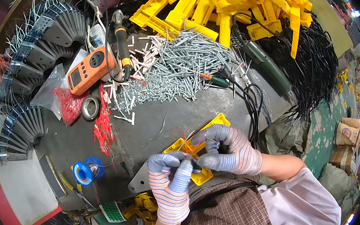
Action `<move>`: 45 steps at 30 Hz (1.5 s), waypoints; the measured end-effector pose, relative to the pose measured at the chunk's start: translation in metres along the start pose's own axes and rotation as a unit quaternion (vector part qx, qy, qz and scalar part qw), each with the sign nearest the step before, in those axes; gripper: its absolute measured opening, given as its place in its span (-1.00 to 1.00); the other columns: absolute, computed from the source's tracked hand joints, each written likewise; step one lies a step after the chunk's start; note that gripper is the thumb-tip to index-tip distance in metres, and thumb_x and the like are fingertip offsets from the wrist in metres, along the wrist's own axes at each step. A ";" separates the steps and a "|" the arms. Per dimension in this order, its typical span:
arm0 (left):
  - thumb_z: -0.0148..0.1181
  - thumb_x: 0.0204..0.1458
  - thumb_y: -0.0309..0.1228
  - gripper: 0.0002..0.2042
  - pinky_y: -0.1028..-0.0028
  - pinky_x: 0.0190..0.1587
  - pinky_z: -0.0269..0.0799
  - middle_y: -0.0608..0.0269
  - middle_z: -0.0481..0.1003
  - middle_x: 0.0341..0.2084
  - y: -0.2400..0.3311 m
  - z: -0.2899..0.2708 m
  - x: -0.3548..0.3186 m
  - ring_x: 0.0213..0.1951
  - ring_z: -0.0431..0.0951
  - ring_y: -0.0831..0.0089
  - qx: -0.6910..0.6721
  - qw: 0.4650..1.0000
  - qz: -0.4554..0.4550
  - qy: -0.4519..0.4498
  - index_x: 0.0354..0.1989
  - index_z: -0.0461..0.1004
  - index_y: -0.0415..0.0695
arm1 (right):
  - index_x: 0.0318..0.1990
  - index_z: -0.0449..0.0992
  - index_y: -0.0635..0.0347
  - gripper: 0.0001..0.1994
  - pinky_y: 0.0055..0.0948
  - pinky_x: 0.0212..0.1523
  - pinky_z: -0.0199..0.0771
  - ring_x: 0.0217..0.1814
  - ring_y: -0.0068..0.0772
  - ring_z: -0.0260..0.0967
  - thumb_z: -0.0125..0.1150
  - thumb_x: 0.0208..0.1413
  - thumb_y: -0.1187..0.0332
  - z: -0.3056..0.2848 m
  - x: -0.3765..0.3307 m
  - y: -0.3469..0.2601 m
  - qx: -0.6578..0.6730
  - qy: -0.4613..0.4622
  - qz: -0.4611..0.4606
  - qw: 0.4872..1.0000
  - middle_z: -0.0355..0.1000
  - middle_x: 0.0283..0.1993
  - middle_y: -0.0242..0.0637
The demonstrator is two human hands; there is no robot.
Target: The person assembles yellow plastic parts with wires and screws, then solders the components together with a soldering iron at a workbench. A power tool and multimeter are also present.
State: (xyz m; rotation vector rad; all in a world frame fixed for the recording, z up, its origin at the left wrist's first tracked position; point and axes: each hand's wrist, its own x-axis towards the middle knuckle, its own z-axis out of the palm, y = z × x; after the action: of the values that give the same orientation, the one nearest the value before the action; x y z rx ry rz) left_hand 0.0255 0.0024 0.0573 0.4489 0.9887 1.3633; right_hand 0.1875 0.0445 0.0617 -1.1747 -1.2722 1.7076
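Note:
Both my hands wear striped gloves with grey fingertips and meet close together at the front of the bench. My left hand (170, 180) is closed in a pinch around thin red wires (187, 148), whose ends stick up between the fingers. My right hand (231, 151) pinches beside it, its fingertips at a small dark piece that I cannot make out. Beneath both hands lies a yellow plastic housing (217, 121), partly hidden by them. A grey metal plate (140, 181) with holes lies just left of my left hand.
Screws (187, 62) are heaped mid-bench, with yellow housings (220, 1) piled behind. An orange meter (91, 70), a soldering iron (122, 43) and a solder spool (87, 171) stand left. A green power tool (268, 67) and black cables (312, 66) lie right.

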 end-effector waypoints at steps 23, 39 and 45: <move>0.13 -0.01 -0.75 -0.75 0.38 -0.31 0.57 0.12 0.47 -0.42 0.006 -0.009 -0.007 -0.37 0.56 0.34 -0.021 0.986 -0.154 -0.059 -0.30 0.27 -0.11 | -0.23 0.57 0.21 -0.80 -0.62 -0.29 0.34 -0.34 -0.77 0.27 0.30 0.11 0.27 -0.013 0.004 -0.003 0.054 -0.022 0.082 0.995 0.44 -0.40 -0.54; 0.22 0.02 -0.42 -0.86 0.30 -0.24 0.43 0.16 0.55 -0.46 0.019 -0.025 0.064 -0.39 0.54 0.23 0.620 0.739 0.201 -0.170 -0.26 0.54 -0.16 | -0.22 0.54 0.23 -0.79 -0.39 -0.29 0.42 -0.36 -0.31 0.46 0.24 0.08 0.28 -0.009 0.015 -0.016 -0.197 -0.040 -0.021 0.979 0.48 -0.39 -0.16; 0.21 0.09 -0.47 -0.83 0.56 -0.25 0.43 0.22 0.56 -0.40 0.028 -0.035 0.056 -0.34 0.48 0.63 0.287 0.942 -0.094 -0.145 -0.19 0.52 -0.28 | -0.27 0.56 0.26 -0.80 -0.41 -0.32 0.42 -0.40 -0.34 0.46 0.23 0.07 0.30 0.003 0.033 -0.010 -0.216 -0.003 -0.020 0.976 0.47 -0.42 -0.14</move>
State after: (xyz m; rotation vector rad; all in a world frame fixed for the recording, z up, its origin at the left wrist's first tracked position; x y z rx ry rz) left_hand -0.0245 0.0513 0.0421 0.9390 1.1398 0.7897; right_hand 0.1737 0.0759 0.0636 -1.3727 -1.7165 1.4445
